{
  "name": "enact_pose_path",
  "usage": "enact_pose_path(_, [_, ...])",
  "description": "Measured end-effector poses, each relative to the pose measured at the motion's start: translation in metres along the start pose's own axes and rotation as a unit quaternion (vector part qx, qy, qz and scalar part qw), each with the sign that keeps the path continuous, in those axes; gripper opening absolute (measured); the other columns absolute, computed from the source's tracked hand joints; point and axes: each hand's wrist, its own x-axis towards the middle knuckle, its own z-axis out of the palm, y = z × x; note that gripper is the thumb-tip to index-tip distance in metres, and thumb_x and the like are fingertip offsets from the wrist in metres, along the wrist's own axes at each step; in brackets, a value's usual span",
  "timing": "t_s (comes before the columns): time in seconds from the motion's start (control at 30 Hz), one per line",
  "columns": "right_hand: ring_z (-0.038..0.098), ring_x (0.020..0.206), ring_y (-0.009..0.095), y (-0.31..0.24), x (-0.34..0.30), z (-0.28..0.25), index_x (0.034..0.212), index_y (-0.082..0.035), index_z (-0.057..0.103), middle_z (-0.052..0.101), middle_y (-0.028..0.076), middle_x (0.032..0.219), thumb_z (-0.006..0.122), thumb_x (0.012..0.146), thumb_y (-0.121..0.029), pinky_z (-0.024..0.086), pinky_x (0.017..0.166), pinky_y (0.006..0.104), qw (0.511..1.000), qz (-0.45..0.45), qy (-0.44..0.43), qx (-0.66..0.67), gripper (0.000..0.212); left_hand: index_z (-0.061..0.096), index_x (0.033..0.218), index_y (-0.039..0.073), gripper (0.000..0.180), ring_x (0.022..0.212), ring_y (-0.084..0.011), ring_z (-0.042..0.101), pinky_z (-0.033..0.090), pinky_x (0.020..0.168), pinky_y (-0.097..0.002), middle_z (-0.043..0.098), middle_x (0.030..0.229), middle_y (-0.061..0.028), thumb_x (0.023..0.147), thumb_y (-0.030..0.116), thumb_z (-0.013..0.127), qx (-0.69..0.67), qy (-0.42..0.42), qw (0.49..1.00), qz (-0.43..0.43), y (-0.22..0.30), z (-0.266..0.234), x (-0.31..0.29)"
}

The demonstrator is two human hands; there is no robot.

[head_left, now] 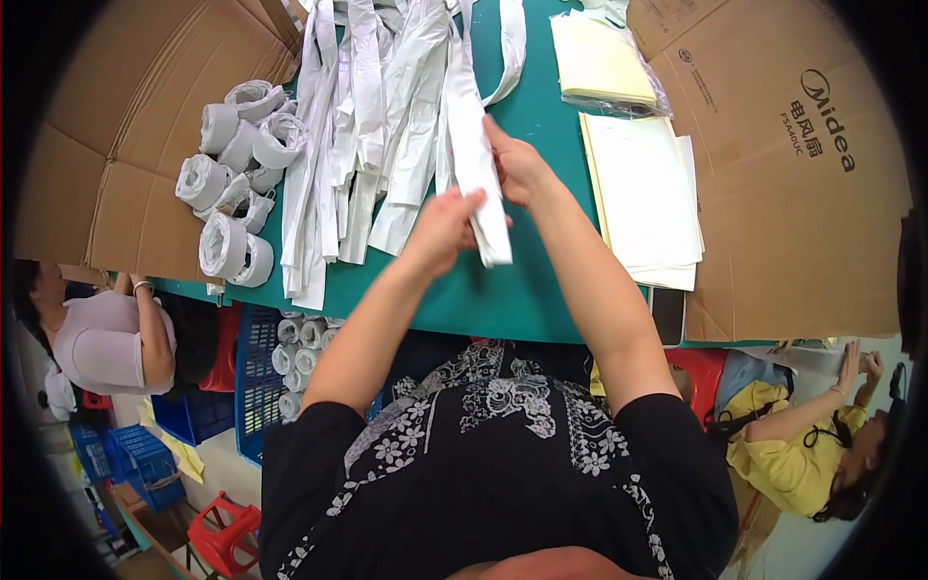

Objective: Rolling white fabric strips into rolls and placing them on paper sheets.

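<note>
A long white strip (471, 130), flat like folded plastic film, runs from the far edge toward me over the green table (541, 290). My left hand (447, 230) is closed round it near its close end, thumb lying across the top. Farther up, my right hand (520, 169) grips the strip's right edge, thumb pointing away from me; its fingertips are partly hidden. Just left of the strip lies a pile of similar white strips (372, 106), overlapping lengthwise. Another loose strip (512, 43) curves at the far right of it.
Several rolled white strips (222, 246) are heaped at left. Cardboard boxes (184, 87) (764, 232) flank both sides. At right lie white sheets (643, 198) and a bagged yellow stack (604, 63). A blue crate (253, 367) holds rolls below. People sit at left (106, 329) and right (793, 445).
</note>
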Motion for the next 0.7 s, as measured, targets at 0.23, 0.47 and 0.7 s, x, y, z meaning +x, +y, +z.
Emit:
enact_pose_path(0.23, [0.060,0.063,0.019,0.027,-0.031,-0.019,0.102,0.003,0.056,0.064,0.015,0.081,0.051,0.090,-0.028,0.049,0.057,0.0310,0.989,-0.088,0.095,-0.068,0.034,0.052,0.105,0.001,0.026,0.067,-0.0116,0.062,0.049,0.058,-0.0225,0.064,0.083,-0.0083,0.097,0.023,0.042,-0.006,-0.032,0.999,-0.011,-0.074,-0.002,-0.050])
enact_pose_path(0.47, [0.055,0.058,0.018,0.043,-0.051,-0.026,0.106,-0.001,0.054,0.062,0.012,0.079,0.046,0.090,-0.025,0.048,0.055,0.0299,0.983,-0.068,0.163,-0.046,0.030,0.055,0.106,0.000,0.022,0.065,-0.0116,0.059,0.047,0.059,-0.0227,0.063,0.081,-0.0074,0.086,0.010,0.059,0.336,0.056,0.923,0.177,-0.093,0.000,-0.067])
enact_pose_path(0.7, [0.059,0.085,0.021,0.053,-0.064,-0.030,0.114,0.002,0.048,0.059,0.014,0.100,0.041,0.095,-0.024,0.052,0.072,0.0340,0.991,-0.041,0.025,0.123,0.033,0.046,0.120,0.001,0.044,0.085,-0.0221,0.059,0.049,0.071,-0.0314,0.055,0.105,-0.0144,0.078,-0.001,0.061,0.330,0.042,0.875,0.351,-0.106,0.000,-0.073])
